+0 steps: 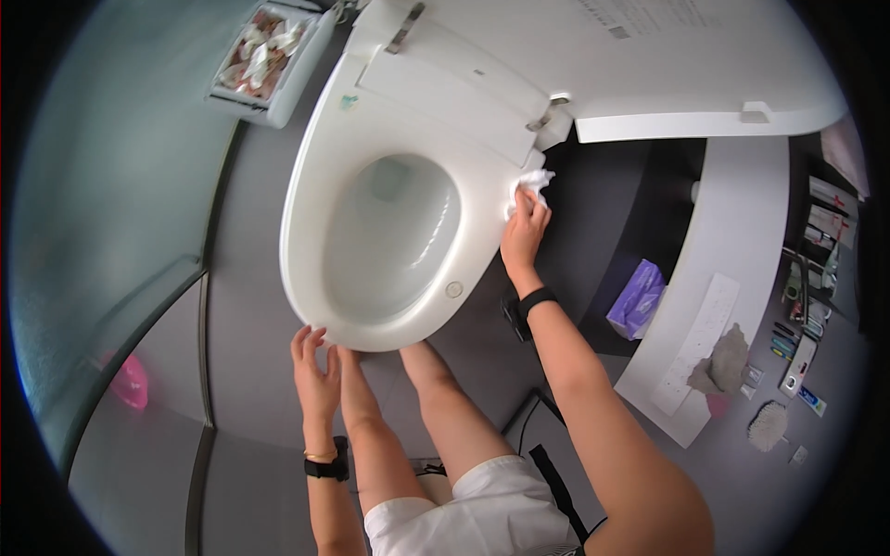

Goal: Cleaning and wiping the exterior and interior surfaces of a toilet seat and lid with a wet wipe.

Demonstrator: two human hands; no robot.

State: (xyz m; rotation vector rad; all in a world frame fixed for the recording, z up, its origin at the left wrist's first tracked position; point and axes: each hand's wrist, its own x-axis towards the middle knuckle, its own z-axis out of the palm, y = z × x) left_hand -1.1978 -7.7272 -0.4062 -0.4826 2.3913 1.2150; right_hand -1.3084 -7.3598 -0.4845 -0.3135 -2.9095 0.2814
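Head view: crumpled white paper tissue (540, 180) is pinched by the right hand (525, 239) at the right edge of a glossy white oval toilet (304, 208); the left hand (317, 378), fingers parted, is held at its front rim. Judged risk: tissue torn by hard rubbing, or dropped through slackened grip.

White tissue (537, 179), partly hidden

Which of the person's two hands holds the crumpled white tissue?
The right hand, at the toilet's right side; the left hand, by its front edge, holds no tissue.
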